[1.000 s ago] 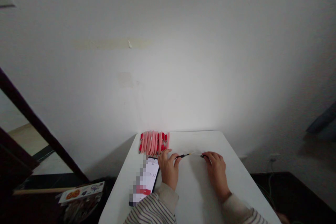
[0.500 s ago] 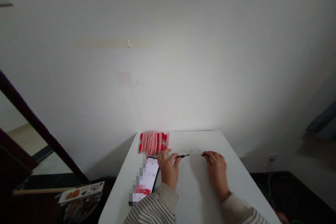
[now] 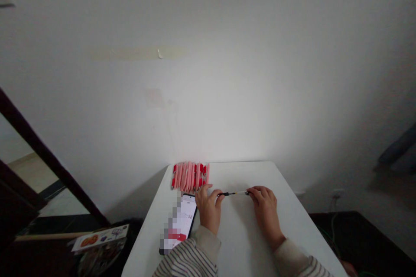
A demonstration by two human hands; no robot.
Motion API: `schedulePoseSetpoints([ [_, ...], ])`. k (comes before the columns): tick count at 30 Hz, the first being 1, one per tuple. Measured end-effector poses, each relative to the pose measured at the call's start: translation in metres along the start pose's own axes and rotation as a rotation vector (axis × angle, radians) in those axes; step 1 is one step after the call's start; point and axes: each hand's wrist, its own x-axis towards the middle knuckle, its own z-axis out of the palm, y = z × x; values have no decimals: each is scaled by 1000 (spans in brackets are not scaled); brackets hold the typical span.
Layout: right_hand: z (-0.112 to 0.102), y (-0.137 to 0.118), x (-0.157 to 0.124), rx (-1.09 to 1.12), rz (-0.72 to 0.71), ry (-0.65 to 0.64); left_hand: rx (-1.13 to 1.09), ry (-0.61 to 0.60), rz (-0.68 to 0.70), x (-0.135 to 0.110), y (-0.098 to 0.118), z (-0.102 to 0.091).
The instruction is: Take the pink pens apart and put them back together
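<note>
On the white table (image 3: 292, 207) my left hand (image 3: 208, 207) pinches the left end of a thin pen refill (image 3: 232, 193), dark at that end and pale further along. My right hand (image 3: 264, 205) is closed on a small dark piece at the refill's right end. The refill lies level between the two hands, just above the tabletop. A row of several pink and red pens (image 3: 190, 176) lies at the table's far left edge, just beyond my left hand.
A phone (image 3: 182, 223) with a lit screen lies on the table left of my left hand. A plain white wall rises behind the table. Left of the table, low down, sits a bag with a printed card (image 3: 100, 238).
My right hand has slid left toward my left hand, so the stretch of refill showing between them is shorter. My left hand has stayed in place.
</note>
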Motion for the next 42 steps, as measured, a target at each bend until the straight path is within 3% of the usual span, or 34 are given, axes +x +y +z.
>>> schedulePoseSetpoints([
  [16,-3,-4,1,49,-105,-24,-19,-23,41,-2,3,-1],
  [42,-3,-4,3,136,-151,-13,-18,-64,55,-2,5,-3],
])
